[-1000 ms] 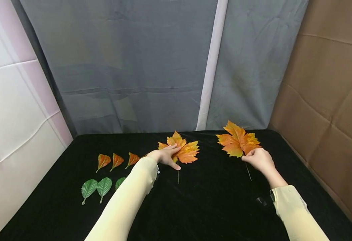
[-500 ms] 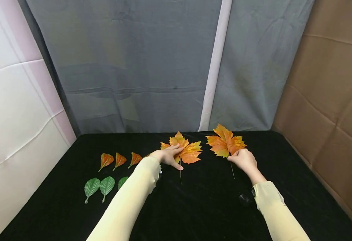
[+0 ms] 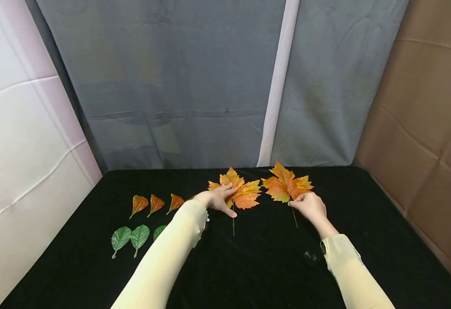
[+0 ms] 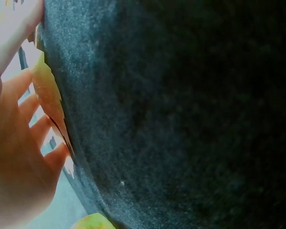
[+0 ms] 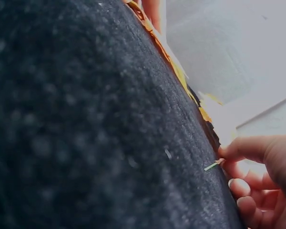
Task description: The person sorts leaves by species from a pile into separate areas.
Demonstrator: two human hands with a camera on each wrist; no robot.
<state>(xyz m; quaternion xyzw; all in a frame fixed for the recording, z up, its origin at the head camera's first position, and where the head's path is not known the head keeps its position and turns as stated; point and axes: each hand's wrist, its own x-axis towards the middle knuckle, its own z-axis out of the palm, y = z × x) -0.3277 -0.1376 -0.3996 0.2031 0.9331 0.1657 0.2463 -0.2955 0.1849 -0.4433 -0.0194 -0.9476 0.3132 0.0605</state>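
In the head view, an orange maple leaf (image 3: pixel 247 195) on a thin stem lies on the black cloth. Across it rests my left hand (image 3: pixel 219 200), fingers extended and spread, thumb beside the stem. To its right is a second orange maple leaf (image 3: pixel 281 183), its left tip right at the first leaf's edge. My right hand (image 3: pixel 311 208) pinches that one by the stem, just below the blade. The left wrist view shows my left fingers (image 4: pixel 40 131) along the leaf's edge. A short green stem end (image 5: pixel 212 165) pokes out under my right fingertips in the right wrist view.
Left of the hands lie a row of small orange leaves (image 3: pixel 155 204) and a row of green leaves (image 3: pixel 139 236), both partly hidden by my left sleeve (image 3: pixel 167 257). A grey curtain (image 3: pixel 179 86) stands behind the black-covered table (image 3: pixel 256 270). A small dark object (image 3: pixel 311 258) is near my right wrist.
My right hand has moved left with its maple leaf, closing the gap to the other one. My left hand has stayed on its leaf; the whole view has shifted slightly.
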